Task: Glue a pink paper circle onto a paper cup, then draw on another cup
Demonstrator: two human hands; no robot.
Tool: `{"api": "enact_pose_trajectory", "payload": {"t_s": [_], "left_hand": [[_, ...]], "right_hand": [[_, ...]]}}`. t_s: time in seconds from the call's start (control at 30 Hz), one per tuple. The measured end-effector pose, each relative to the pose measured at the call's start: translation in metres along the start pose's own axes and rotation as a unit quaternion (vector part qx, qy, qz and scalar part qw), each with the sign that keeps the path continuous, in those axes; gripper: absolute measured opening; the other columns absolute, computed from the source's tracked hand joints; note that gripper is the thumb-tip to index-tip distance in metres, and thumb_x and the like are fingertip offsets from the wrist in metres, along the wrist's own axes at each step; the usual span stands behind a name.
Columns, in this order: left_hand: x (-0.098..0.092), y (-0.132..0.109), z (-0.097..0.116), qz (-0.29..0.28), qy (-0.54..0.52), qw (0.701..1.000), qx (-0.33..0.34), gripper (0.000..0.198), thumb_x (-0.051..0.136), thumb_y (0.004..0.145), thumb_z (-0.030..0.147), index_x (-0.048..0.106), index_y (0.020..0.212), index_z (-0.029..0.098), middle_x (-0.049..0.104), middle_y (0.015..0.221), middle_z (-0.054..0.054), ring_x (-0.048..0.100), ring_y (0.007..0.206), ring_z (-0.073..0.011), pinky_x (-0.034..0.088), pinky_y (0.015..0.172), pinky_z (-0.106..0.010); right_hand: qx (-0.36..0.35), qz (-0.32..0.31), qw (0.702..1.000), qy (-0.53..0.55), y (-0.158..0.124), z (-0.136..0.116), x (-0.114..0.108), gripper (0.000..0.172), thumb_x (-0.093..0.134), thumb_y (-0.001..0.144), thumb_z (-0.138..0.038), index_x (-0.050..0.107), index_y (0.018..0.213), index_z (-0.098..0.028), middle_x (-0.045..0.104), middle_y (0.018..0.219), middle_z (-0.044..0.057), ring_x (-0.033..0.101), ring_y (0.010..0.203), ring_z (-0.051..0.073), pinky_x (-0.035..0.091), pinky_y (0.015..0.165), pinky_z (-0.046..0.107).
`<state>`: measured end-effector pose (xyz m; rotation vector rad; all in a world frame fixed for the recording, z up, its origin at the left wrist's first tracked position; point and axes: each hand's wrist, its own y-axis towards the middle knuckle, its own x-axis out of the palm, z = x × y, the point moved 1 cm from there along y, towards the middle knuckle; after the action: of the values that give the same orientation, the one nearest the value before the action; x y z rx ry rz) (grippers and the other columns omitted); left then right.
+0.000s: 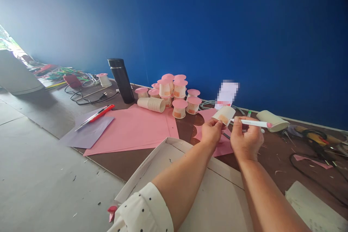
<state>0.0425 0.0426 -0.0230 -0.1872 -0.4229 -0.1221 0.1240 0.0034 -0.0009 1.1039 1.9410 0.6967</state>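
Observation:
My left hand (212,132) is closed on a white paper cup (224,114) that lies tilted on its side, an orange patch drawn on its wall. In my right hand (247,139) is a white marker pen (254,123), its tip at the cup's right edge and a pink end pointing right. Behind and left stand several paper cups with pink paper discs on top (179,108), some stacked, with orange doors and windows drawn on them. A nested stack of plain cups (151,104) lies on its side near them.
Pink paper sheets (130,127) and a purple sheet (92,130) with a red utility knife (102,113) lie left. A black thermos (121,79) stands behind. A white board (174,163) is under my forearms. A lying cup (272,121) and cables (301,168) are right.

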Motion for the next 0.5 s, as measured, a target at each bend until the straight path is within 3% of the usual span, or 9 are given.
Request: {"api": "enact_pose_trajectory", "payload": {"t_s": [0.5], "left_hand": [[0.0009, -0.0080, 0.0044, -0.021, 0.089, 0.995, 0.044, 0.016, 0.056, 0.077, 0.026, 0.057, 0.063, 0.017, 0.061, 0.064, -0.001, 0.050, 0.056, -0.0100, 0.041, 0.059, -0.023]], "right_hand": [[0.012, -0.010, 1.000, -0.006, 0.0001, 0.0042, 0.0025, 0.027, 0.051, 0.082, -0.040, 0.062, 0.085, -0.015, 0.065, 0.081, 0.012, 0.058, 0.075, 0.022, 0.043, 0.072, 0.034]]}}
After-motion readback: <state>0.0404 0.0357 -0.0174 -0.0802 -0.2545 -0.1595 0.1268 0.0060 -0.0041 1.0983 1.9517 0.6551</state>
